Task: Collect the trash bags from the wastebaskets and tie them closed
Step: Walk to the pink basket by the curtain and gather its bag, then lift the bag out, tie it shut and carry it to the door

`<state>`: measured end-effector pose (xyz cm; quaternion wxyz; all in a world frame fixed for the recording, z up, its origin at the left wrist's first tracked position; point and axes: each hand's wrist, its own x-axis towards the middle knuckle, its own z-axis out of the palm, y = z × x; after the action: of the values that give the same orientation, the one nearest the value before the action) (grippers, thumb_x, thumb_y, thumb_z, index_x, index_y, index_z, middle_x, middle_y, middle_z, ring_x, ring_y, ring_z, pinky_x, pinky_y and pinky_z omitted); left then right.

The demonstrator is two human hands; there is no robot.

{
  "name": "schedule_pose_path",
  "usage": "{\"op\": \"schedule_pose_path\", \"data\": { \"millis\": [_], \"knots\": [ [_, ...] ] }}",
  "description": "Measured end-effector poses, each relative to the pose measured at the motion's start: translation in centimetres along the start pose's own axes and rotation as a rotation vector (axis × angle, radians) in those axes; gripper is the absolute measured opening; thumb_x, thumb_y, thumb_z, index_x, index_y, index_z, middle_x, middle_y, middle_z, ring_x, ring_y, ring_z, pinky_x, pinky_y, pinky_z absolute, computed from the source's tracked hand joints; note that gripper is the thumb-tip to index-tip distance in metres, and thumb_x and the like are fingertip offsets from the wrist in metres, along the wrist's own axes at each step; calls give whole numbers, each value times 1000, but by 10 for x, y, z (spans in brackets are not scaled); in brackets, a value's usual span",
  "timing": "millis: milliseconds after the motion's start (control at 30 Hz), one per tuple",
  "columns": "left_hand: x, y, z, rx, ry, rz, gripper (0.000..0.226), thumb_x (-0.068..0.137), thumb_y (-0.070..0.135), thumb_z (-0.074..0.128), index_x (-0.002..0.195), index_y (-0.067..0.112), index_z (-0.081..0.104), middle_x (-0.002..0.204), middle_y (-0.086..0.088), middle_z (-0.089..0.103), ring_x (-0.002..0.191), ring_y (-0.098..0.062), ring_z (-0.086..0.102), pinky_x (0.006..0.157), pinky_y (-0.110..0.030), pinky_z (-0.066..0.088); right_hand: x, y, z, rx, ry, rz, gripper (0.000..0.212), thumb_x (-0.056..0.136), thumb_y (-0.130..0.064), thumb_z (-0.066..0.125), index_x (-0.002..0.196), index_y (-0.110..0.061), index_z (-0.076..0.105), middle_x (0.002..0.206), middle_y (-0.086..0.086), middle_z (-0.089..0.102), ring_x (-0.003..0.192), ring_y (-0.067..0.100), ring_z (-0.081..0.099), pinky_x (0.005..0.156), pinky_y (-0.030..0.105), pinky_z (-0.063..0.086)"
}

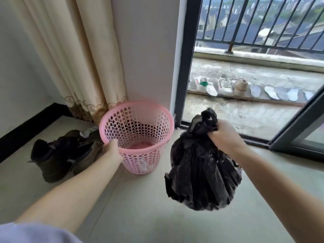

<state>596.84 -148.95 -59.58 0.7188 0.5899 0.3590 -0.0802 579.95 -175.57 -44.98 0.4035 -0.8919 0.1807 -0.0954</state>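
Note:
A pink perforated wastebasket point(140, 120) stands on the floor near the wall corner, with no bag inside it. My left hand point(112, 149) grips its near left rim. A full black trash bag point(201, 172) hangs in the air to the right of the basket, clear of the floor. My right hand point(224, 134) is closed around the bag's gathered neck, and the bunched top sticks out above my fist.
A pair of dark boots point(59, 156) lies left of the basket. A beige curtain point(75, 58) hangs behind it. The sliding glass door point(298, 127) at right is open onto a balcony with several shoes point(224, 85) and a railing.

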Motion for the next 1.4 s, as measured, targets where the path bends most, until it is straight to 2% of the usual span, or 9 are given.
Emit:
{"op": "schedule_pose_path", "data": {
  "millis": [233, 367, 533, 600, 700, 933, 1200, 1300, 1400],
  "knots": [
    [-66, 25, 2, 346, 197, 555, 65, 87, 12, 50, 147, 17, 23, 154, -10, 23, 138, -29, 32, 113, -47, 30, -9, 45, 51, -17, -258, 289, 17, 88, -1, 45, 95, -12, 56, 86, 8, 59, 77, 21, 53, 56, 23, 40],
    [-125, 12, 18, 416, -246, 874, 59, 88, -1, 46, 142, 16, 30, 144, -4, 36, 130, -12, 37, 105, -19, 33, 2, 44, 47, 214, -353, 409, 20, 87, -6, 53, 106, -5, 59, 98, 16, 69, 91, 28, 67, 82, 40, 57],
    [-187, -38, 26, 1092, -1111, 1106, 57, 87, 36, 62, 137, 19, 40, 133, -2, 48, 125, -15, 43, 108, -31, 34, 2, 35, 29, 633, -495, 533, 16, 94, -17, 52, 104, -6, 57, 64, 7, 67, 46, 13, 65, 45, 22, 52],
    [-178, -58, 26, 1577, -1059, 1408, 84, 82, 56, 59, 147, 19, 22, 152, -7, 25, 143, -19, 17, 120, -44, 13, 2, 36, 22, 699, -540, 563, 21, 94, -25, 52, 104, -7, 58, 53, 3, 66, 40, 11, 61, 43, 20, 51],
    [-163, -70, 25, 1589, -846, 1757, 87, 77, 63, 57, 141, 16, 22, 151, -10, 11, 144, -25, 3, 115, -61, 15, 3, 38, 16, 719, -536, 561, 25, 93, -29, 54, 105, -8, 59, 64, 5, 69, 50, 15, 65, 50, 24, 56],
    [-178, -51, 36, 1180, -750, 1126, 31, 91, 36, 52, 118, 22, 58, 136, 0, 40, 133, -20, 31, 116, -42, 22, 4, 12, 2, 55, -573, 264, 33, 93, -44, 49, 95, -16, 66, 103, 4, 69, 87, 23, 71, 84, 41, 57],
    [-188, -30, 30, 1081, -828, 1284, 47, 89, 26, 58, 133, 25, 40, 70, 11, 48, 71, -8, 46, 97, -30, 39, 11, -5, -16, -261, -228, -22, 26, 89, -25, 56, 89, 1, 62, 73, 11, 56, 61, 20, 45, 53, 29, 30],
    [-189, -20, 29, 1200, -1076, 1365, 26, 92, 19, 53, 115, 26, 61, 48, 10, 36, 50, -9, 42, 71, -31, 48, 17, 0, -22, 14, -131, 11, 24, 88, -20, 54, 83, 3, 58, 71, 10, 47, 65, 18, 40, 59, 29, 30],
    [-192, -18, 28, 1320, -1185, 1507, 24, 91, 15, 48, 106, 25, 63, 50, 10, 39, 57, -20, 51, 78, -38, 50, 24, 8, -23, 206, -74, 47, 27, 89, -22, 54, 95, 4, 61, 88, 18, 63, 80, 30, 57, 76, 35, 46]
  ]
}}
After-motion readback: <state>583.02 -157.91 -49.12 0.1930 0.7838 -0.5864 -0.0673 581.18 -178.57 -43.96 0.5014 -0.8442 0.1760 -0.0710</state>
